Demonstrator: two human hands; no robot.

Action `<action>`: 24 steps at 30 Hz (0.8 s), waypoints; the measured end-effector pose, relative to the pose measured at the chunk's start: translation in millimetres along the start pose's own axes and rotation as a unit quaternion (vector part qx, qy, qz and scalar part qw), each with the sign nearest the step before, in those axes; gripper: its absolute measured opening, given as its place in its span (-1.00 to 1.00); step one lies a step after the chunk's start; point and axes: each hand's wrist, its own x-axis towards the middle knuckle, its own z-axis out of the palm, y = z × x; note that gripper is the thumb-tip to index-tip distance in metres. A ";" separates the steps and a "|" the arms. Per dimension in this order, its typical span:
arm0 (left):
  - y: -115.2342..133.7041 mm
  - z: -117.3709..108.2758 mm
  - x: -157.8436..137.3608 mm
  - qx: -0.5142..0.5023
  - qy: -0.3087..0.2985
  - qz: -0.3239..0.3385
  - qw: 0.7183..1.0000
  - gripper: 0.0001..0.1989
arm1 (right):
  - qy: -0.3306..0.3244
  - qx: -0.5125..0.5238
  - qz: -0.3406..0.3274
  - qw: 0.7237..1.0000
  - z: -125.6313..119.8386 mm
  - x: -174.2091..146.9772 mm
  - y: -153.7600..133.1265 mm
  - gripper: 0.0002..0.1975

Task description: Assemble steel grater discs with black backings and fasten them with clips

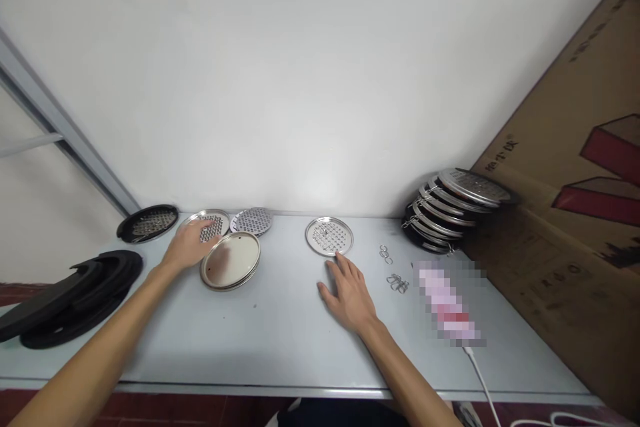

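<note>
My left hand [191, 245] reaches over a round perforated metal grater disc [215, 219] with a raised rim. Its fingers are stretched out and its thumb is apart; whether they touch the disc I cannot tell. Beside it lie another perforated disc [251, 221] and a small stack of smooth metal discs [233, 260]. My right hand [350, 297] is spread on the table with nothing in it. Its index fingertip is at the near edge of a single perforated disc [329, 236] in the middle. Small wire rings [386, 254] and a pile of wire clips [398, 283] lie to its right.
A tilted stack of metal and black discs [450, 210] leans by the cardboard box [565, 240] on the right. Black round pieces [75, 300] and a black-rimmed perforated disc [149, 223] lie at left. A blurred pink object [447, 300] with a white cable [481, 377] is at front right.
</note>
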 end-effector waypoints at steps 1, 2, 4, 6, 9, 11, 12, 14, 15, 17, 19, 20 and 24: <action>4.3 0.9 -1.5 0.000 -0.015 0.028 0.999 -0.40 | 0.002 0.001 0.000 1.000 -0.5 -0.2 -0.3 -0.56; 8.0 1.7 -2.4 0.001 -0.027 0.049 0.998 -0.45 | 0.006 0.003 0.001 1.000 -1.0 -0.3 -0.6 -0.58; 13.6 2.6 -2.6 0.006 -0.041 0.066 0.997 -0.50 | 0.015 0.008 0.004 1.000 -1.6 -0.4 -0.9 -0.60; 16.4 2.0 -1.4 0.010 -0.050 0.068 0.996 -0.53 | 0.021 0.012 0.008 1.000 -1.8 -0.4 -0.9 -0.61; 17.6 -1.6 0.1 0.009 -0.060 0.063 0.996 -0.59 | 0.020 0.013 0.008 1.000 -1.8 -0.3 -0.7 -0.60; 18.5 -4.8 -0.4 0.011 -0.058 0.059 0.996 -0.62 | 0.015 0.013 0.006 1.000 -2.0 -0.2 -0.5 -0.57; 19.5 -6.5 -1.1 0.013 -0.053 0.057 0.997 -0.64 | 0.012 0.014 0.004 1.000 -2.1 -0.2 -0.4 -0.56; 22.8 -10.0 -3.2 0.019 -0.039 0.051 0.998 -0.68 | 0.009 0.015 0.002 1.000 -2.3 0.0 -0.2 -0.56; 25.0 -11.9 -4.5 0.021 -0.032 0.048 0.998 -0.70 | 0.008 0.016 0.002 1.000 -2.4 0.2 -0.1 -0.56; 30.4 -16.8 -7.4 0.021 -0.013 0.046 0.999 -0.71 | 0.009 0.019 0.006 1.000 -2.1 0.5 0.1 -0.56; 37.1 -23.7 -10.9 0.014 0.012 0.050 0.999 -0.68 | 0.010 0.026 0.012 1.000 -1.7 0.7 0.2 -0.56; 41.2 -27.9 -13.0 0.010 0.026 0.054 0.998 -0.66 | 0.013 0.033 0.016 0.999 -1.5 0.7 0.2 -0.56; 69.1 -42.1 -25.8 -0.040 0.089 0.060 0.993 -0.58 | 0.045 0.097 0.016 0.994 -3.2 -1.4 1.4 -0.51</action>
